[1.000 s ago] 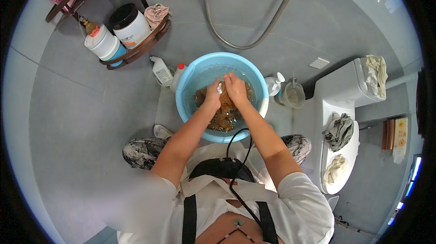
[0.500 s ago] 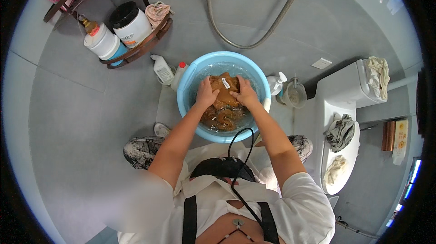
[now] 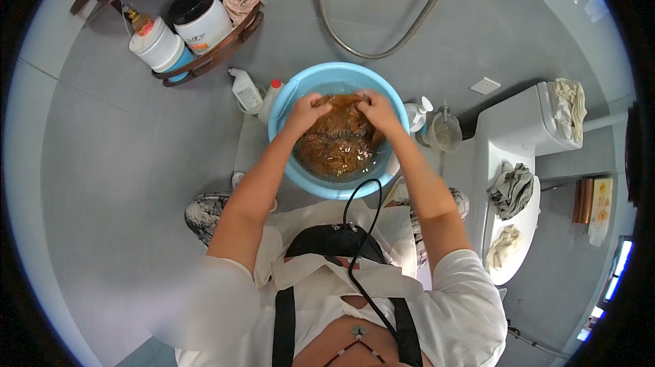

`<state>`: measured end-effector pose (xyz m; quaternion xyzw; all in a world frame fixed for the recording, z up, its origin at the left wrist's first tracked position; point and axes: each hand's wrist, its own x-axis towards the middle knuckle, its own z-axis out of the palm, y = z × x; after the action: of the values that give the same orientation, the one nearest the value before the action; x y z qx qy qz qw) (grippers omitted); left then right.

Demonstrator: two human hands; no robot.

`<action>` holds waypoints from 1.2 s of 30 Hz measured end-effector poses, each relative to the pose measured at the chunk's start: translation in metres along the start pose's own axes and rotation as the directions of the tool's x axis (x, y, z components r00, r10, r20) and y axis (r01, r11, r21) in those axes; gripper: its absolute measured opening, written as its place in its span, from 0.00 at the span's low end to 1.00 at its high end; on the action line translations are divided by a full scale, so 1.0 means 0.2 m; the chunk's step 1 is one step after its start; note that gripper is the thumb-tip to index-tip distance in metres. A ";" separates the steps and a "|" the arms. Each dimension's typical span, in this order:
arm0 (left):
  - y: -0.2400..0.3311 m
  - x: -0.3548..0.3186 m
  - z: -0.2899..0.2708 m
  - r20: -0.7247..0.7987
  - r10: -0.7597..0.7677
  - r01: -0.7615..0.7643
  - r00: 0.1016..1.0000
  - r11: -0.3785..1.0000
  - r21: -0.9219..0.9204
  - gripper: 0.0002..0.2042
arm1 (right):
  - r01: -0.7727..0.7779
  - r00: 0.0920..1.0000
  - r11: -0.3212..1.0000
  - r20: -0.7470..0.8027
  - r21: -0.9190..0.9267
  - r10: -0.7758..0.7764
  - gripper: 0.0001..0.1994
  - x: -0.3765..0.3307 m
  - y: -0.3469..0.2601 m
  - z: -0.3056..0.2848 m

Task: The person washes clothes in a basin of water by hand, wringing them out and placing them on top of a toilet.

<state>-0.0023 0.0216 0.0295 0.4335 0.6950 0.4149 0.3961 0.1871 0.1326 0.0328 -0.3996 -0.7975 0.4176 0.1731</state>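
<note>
Brown cloth (image 3: 338, 155), one, wet, bunched, lying in water (image 3: 334, 88) inside a blue basin (image 3: 338, 73). Far edge: sideways, between the hands. Bulk: back toward the body; no clear long axis. Left hand (image 3: 307, 116): fingers curled, gripping the far left edge. Right hand (image 3: 376, 111): likewise, far right edge. Neither hand nearer.

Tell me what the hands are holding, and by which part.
A wet brown cloth, in the blue basin: the left hand grips its far edge toward the left, the right hand the same edge toward the right.
</note>
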 end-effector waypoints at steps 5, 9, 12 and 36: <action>0.40 -0.09 -0.03 0.150 0.062 -0.007 0.987 0.941 -0.339 0.13 | 0.216 0.968 0.969 0.155 -0.120 -0.196 0.32 -0.06 -0.35 -0.15; 0.47 -0.13 -0.01 0.191 0.119 -0.032 0.974 0.913 -0.407 0.12 | 0.156 0.979 0.966 0.161 -0.207 -0.124 0.29 -0.11 -0.40 -0.14; 0.41 -0.16 0.00 0.050 0.115 -0.083 0.992 0.903 -0.421 0.13 | 0.098 0.992 0.962 0.104 -0.253 -0.074 0.23 -0.16 -0.41 -0.11; -0.17 -0.41 -0.02 -0.161 0.215 -0.192 0.963 0.970 0.149 0.31 | 0.432 0.858 0.828 -0.446 0.358 -0.255 0.16 -0.21 -1.78 -0.94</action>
<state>0.0100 -0.0658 0.0157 0.4896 0.7048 0.4433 0.2590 0.1519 0.0797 0.4328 -0.2690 -0.6910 0.4646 0.4841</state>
